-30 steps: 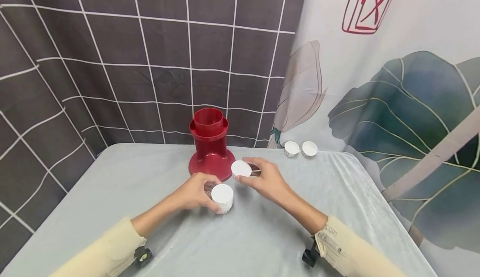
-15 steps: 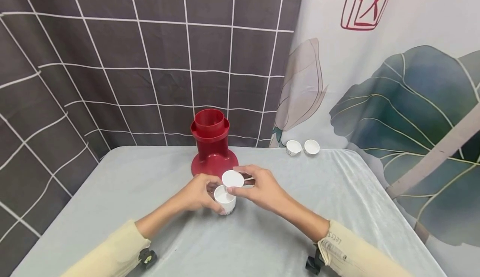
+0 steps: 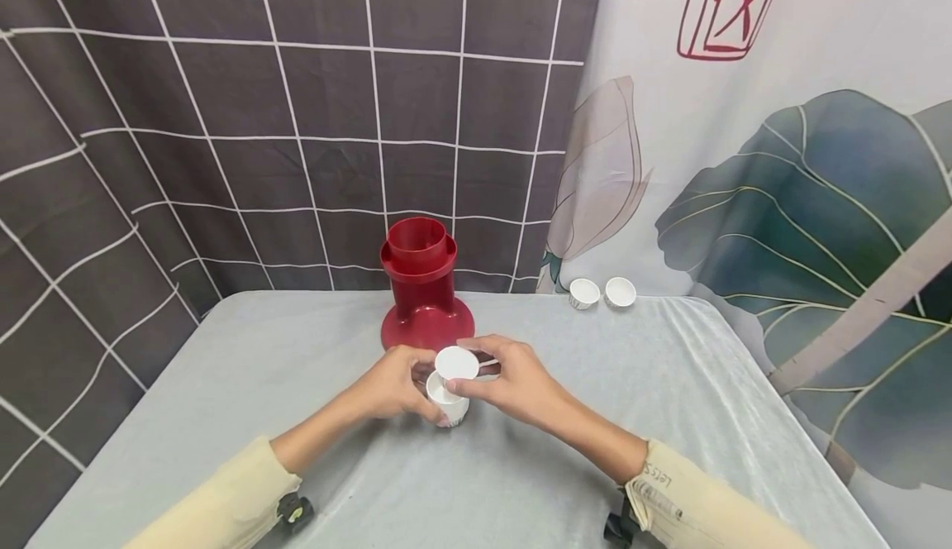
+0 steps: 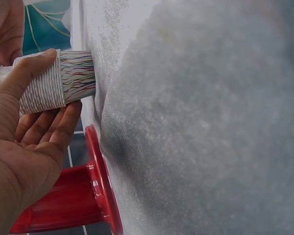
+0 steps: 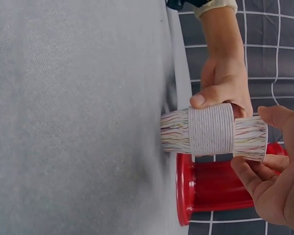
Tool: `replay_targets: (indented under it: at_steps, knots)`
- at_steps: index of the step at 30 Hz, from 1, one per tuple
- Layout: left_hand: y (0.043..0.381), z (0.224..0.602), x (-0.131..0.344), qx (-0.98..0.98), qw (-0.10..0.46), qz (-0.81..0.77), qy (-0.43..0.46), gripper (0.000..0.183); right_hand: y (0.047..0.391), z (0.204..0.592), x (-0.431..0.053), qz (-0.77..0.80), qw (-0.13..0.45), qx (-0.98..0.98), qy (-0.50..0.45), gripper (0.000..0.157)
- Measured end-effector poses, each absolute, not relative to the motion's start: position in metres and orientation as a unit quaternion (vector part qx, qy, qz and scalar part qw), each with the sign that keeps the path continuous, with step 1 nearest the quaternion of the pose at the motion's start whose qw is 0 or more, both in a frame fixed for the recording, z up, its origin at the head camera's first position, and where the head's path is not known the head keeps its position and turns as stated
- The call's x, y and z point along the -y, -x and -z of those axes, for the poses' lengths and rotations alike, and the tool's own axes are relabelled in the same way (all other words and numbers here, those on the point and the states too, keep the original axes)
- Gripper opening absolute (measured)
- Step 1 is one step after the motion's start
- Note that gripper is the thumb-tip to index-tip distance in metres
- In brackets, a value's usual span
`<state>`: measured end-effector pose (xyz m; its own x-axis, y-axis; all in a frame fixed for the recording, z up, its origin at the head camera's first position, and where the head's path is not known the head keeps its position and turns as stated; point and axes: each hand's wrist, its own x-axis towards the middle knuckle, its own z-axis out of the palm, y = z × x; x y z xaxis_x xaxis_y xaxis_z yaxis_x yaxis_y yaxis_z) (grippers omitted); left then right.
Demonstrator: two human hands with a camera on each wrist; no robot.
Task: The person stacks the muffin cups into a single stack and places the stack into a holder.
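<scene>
My left hand (image 3: 397, 384) grips an upright stack of white baking cups (image 5: 210, 129), thumb on one side and fingers on the other. The stack's ridges are nested rims, and the lowest cup's side shows thin coloured wavy lines. The stack stands close over the cloth. My right hand (image 3: 513, 375) pinches another paper baking cup (image 5: 250, 138) of the same pattern between thumb and fingers. Its narrow bottom sits at the stack's mouth, and its white inside (image 3: 457, 363) faces up. Just behind both hands stands a red plastic stand (image 3: 424, 301) with a tube and flared base.
Two more white cups (image 3: 583, 293) stand side by side at the table's back edge, right of the stand. Pale cloth covers the table (image 3: 357, 483). A dark gridded curtain (image 3: 320, 86) hangs behind it, and a leaf-print curtain (image 3: 781, 202) hangs at the right.
My right hand has moved left and towards me, bringing its cup from beside the stack to over its mouth, then lower. My left hand keeps its grip, nearly still.
</scene>
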<state>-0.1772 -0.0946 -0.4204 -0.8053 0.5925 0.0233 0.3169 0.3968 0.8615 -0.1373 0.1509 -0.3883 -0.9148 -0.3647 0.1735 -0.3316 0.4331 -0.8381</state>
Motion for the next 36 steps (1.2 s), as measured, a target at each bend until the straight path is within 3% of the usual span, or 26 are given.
replay_targets:
  at_steps: [6, 36]
  knots:
    - [0.177, 0.421, 0.094, -0.825, 0.145, -0.473, -0.274, 0.058, 0.137, 0.389, -0.149, 0.493, 0.015, -0.843, 0.214, 0.057]
    - [0.176, 0.422, 0.093, -0.806, 0.158, -0.502, -0.269, 0.041, 0.138, 0.408, -0.147, 0.454, 0.034, -0.853, 0.256, 0.057]
